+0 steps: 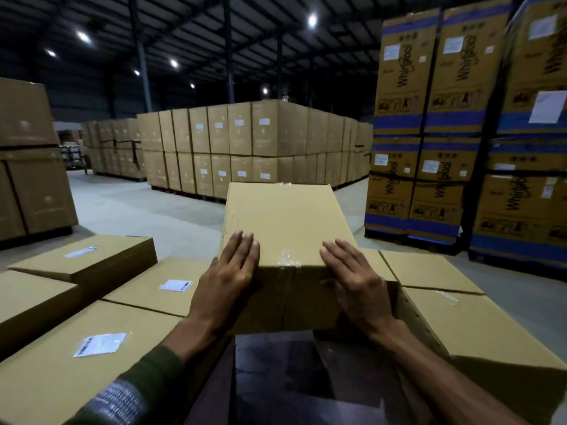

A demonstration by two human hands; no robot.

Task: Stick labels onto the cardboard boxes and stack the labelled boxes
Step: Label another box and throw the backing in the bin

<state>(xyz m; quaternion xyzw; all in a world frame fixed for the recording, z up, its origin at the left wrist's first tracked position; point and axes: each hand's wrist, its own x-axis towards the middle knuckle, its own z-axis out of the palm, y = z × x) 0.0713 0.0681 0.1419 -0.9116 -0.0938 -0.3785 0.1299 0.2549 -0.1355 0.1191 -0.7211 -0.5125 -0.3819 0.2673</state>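
A plain cardboard box point(283, 219) with clear tape along its seam stands in front of me, with no label showing on its top. My left hand point(228, 273) rests flat on its near left corner, fingers straight. At the near right corner my right hand point(352, 279) lies flat in the same way. To the left lie labelled boxes: one near me point(46, 366) with a white label point(99, 344), one behind it point(153, 289) with a label point(175, 285), and a far one point(101, 259) with a label point(81, 251). Unlabelled boxes point(478, 329) lie to the right.
Tall blue-and-brown Whirlpool cartons point(445, 124) stand stacked at the right. A large block of brown cartons point(245, 148) fills the middle distance and another stack point(27, 161) stands at the left. Grey floor point(138, 207) lies between them. A dark gap point(291, 378) opens below the box.
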